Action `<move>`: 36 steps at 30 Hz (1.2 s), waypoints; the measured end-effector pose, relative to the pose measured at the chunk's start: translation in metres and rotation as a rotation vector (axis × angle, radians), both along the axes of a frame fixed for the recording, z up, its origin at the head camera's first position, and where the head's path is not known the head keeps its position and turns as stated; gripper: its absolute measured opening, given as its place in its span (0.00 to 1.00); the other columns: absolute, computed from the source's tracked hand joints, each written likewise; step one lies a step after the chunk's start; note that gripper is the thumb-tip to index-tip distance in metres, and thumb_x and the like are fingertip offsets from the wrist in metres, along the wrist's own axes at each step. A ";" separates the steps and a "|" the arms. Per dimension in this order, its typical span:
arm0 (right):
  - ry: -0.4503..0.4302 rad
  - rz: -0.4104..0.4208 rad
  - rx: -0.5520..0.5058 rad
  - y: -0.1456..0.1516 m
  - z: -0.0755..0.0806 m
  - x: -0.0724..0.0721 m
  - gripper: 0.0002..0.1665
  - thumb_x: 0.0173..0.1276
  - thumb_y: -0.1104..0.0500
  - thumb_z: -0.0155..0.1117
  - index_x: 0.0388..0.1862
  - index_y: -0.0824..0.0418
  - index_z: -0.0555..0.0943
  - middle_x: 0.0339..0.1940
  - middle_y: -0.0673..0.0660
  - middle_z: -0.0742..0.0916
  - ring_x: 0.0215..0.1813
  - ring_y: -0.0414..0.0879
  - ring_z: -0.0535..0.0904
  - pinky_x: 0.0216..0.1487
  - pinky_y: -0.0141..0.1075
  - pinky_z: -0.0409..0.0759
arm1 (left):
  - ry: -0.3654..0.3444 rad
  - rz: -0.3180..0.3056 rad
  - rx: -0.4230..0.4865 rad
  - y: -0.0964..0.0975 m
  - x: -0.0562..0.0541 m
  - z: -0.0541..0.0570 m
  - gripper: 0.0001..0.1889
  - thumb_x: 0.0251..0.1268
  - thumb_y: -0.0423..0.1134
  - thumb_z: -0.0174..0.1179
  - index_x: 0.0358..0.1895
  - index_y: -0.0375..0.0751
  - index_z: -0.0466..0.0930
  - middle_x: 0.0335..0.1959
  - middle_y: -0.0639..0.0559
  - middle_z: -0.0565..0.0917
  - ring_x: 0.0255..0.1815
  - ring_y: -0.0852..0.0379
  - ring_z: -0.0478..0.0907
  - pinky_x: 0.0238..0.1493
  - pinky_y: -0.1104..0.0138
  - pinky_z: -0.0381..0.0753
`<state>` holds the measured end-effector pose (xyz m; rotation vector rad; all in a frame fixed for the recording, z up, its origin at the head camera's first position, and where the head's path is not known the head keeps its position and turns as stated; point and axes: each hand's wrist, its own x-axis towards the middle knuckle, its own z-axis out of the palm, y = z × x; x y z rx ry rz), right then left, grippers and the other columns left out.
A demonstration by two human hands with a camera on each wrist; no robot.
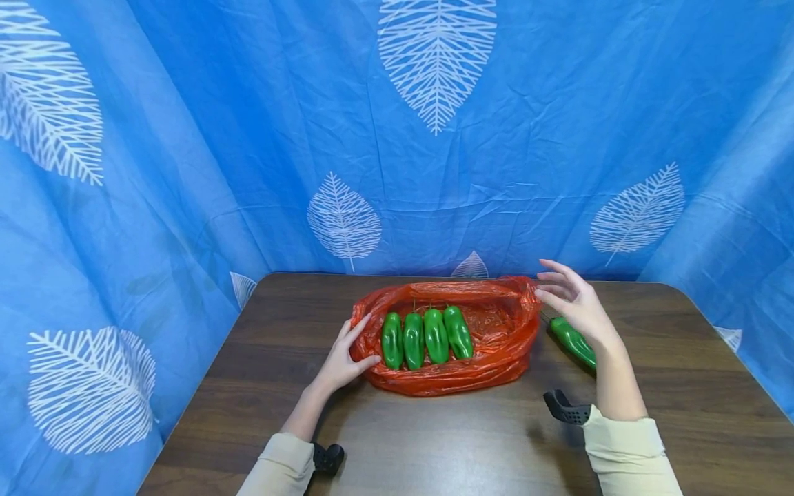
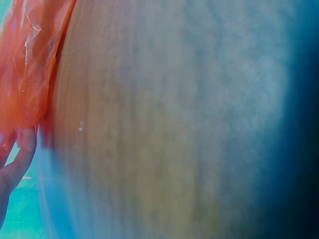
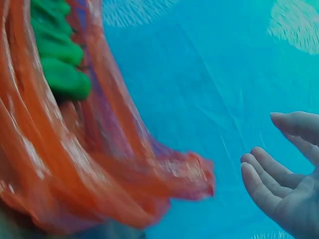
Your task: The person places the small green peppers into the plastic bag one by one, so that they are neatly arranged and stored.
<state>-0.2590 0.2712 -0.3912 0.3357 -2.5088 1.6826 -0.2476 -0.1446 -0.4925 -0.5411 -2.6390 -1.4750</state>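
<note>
A red plastic bag point(image 1: 443, 387) lies with its mouth spread wide near the table's far side. Several green peppers point(image 1: 412, 341) sit side by side inside it. At the bag's left end, my left hand point(image 1: 338, 364) holds the rim, thumb over the front edge and fingers at the left side. My right hand point(image 1: 573, 303) is raised just beyond the bag's right end, its fingers loosely bent and apart. In the right wrist view, a gap shows between this hand and the gathered tip of the bag point(image 3: 192, 177). Another green pepper point(image 1: 572, 341) lies on the table beside the right forearm.
The brown wooden table point(image 1: 248, 413) has rounded far corners. A blue curtain point(image 1: 527, 172) with white leaf prints hangs behind it and along both sides. Black wrist devices point(image 1: 564, 408) stick out from both cuffs.
</note>
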 end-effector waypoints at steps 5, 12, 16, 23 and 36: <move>-0.003 -0.045 0.003 0.024 -0.004 0.001 0.32 0.67 0.55 0.56 0.70 0.47 0.60 0.50 0.39 0.74 0.50 0.30 0.72 0.43 0.21 0.74 | 0.004 0.002 -0.006 0.000 0.000 0.001 0.41 0.49 0.39 0.68 0.69 0.52 0.59 0.66 0.42 0.58 0.66 0.40 0.57 0.58 0.44 0.65; -0.034 -0.111 0.021 0.058 -0.020 0.003 0.34 0.66 0.55 0.57 0.70 0.45 0.60 0.47 0.37 0.74 0.45 0.23 0.72 0.39 0.19 0.73 | -0.003 -0.002 -0.002 0.000 0.000 0.001 0.41 0.49 0.40 0.68 0.69 0.52 0.59 0.65 0.42 0.58 0.65 0.40 0.57 0.57 0.44 0.66; -0.057 -0.138 0.095 0.080 -0.038 0.000 0.36 0.66 0.53 0.57 0.71 0.44 0.57 0.50 0.42 0.74 0.45 0.23 0.71 0.39 0.22 0.73 | 0.008 -0.010 0.008 0.000 -0.001 0.001 0.41 0.49 0.40 0.68 0.69 0.51 0.59 0.65 0.42 0.59 0.65 0.40 0.57 0.57 0.44 0.66; -0.106 -0.169 0.148 0.132 -0.102 -0.025 0.42 0.58 0.35 0.57 0.70 0.37 0.55 0.62 0.63 0.70 0.47 0.25 0.71 0.41 0.25 0.75 | -0.003 -0.001 0.006 0.001 0.000 0.003 0.41 0.49 0.38 0.69 0.69 0.52 0.59 0.65 0.43 0.59 0.65 0.42 0.57 0.58 0.46 0.66; -0.238 -0.146 0.247 0.112 -0.080 -0.002 0.39 0.66 0.46 0.55 0.73 0.49 0.53 0.65 0.73 0.62 0.62 0.68 0.61 0.52 0.56 0.70 | -0.006 0.009 0.002 0.004 0.002 0.006 0.41 0.49 0.35 0.68 0.69 0.47 0.59 0.65 0.41 0.59 0.65 0.40 0.58 0.57 0.45 0.66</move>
